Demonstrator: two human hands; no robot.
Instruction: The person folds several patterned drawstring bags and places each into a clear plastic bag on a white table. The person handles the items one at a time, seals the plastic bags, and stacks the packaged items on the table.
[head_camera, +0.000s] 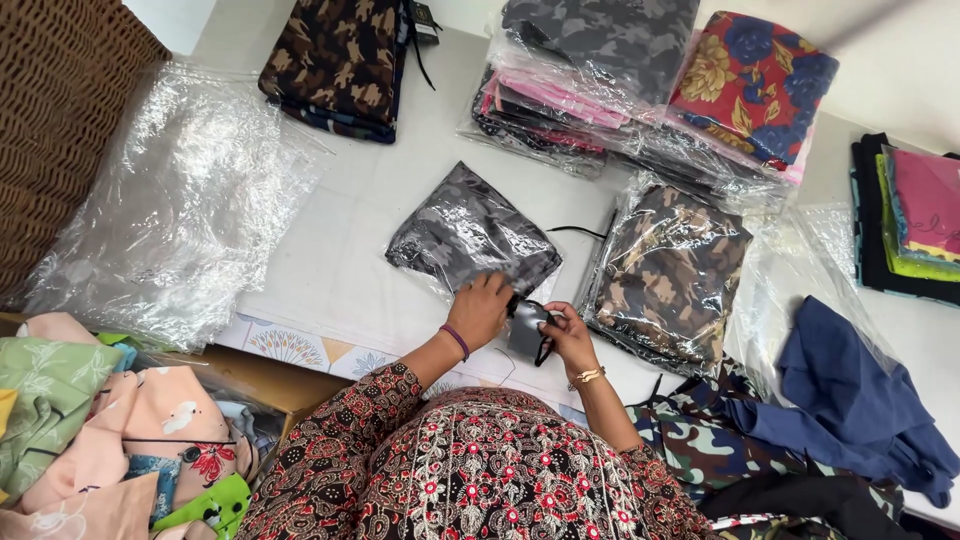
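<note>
Left hand (478, 310) pressed flat on bagged grey camouflage garment (470, 232) at table (340, 260) centre | right hand (570, 338) pinching small dark tag (527, 330) at bag's near edge | brown camouflage packet (665, 272) just beside.

Bright, even indoor light with strong glare on plastic

Soft white light falls from above, so shadows are faint: only a thin dark edge under the left hand (480, 310) and right hand (568, 338). The empty clear bags (175, 200) far to the left of the hands throw back broad white glare, and the wrapped camouflage bundle (668, 272) just right of the hands glints in streaks. Focus is sharp around the hands. The wide lens bends the outer edges, and the pale wall (880, 60) well beyond the hands looks washed out.
</note>
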